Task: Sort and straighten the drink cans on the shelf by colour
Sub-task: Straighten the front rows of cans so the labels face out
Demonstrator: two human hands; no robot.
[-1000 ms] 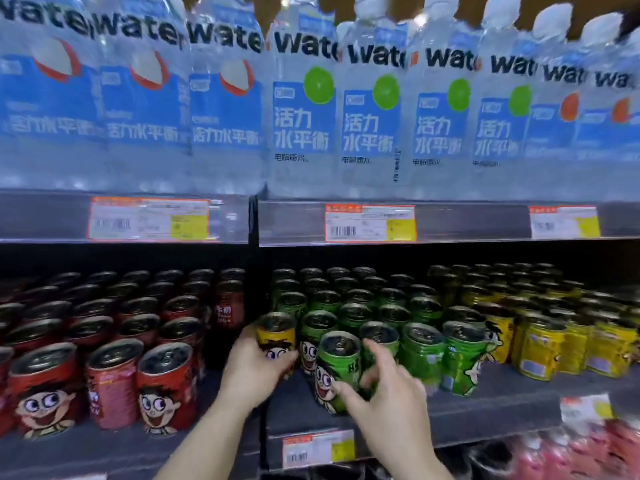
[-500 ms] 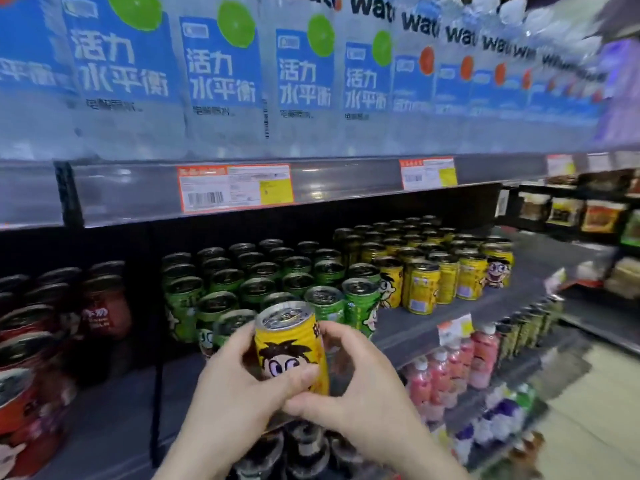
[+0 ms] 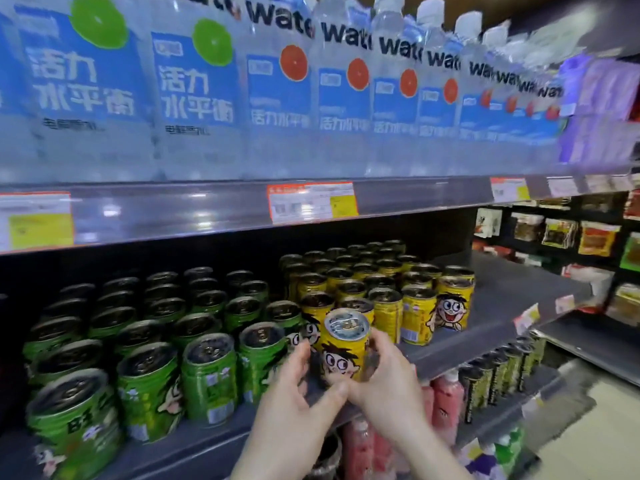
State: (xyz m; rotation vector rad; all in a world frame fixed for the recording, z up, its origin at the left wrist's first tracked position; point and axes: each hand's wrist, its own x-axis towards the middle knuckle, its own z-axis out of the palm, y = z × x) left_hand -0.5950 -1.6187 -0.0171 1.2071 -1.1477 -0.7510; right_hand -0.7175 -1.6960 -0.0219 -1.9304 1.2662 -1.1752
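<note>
I hold one yellow can [image 3: 344, 348] with a cartoon face upright between both hands, at the front of the dark shelf [image 3: 460, 344]. My left hand [image 3: 294, 403] wraps its left side and base. My right hand [image 3: 384, 379] grips its right side. The can sits just in front of the yellow cans [image 3: 398, 299], at their left edge. Green cans [image 3: 166, 344] fill the shelf to the left, in several rows.
Blue-labelled water bottles [image 3: 277, 91] line the shelf above, with price tags [image 3: 311, 202] on its rail. Pink bottles [image 3: 446, 393] and dark cans [image 3: 498, 372] stand on the lower shelf. Snack packets [image 3: 561, 233] hang at the far right. Bare shelf lies right of the yellow cans.
My hands lifted the yellow can out from among the green cans and carried it right to the yellow group. The view swung right; the red cans left the frame.
</note>
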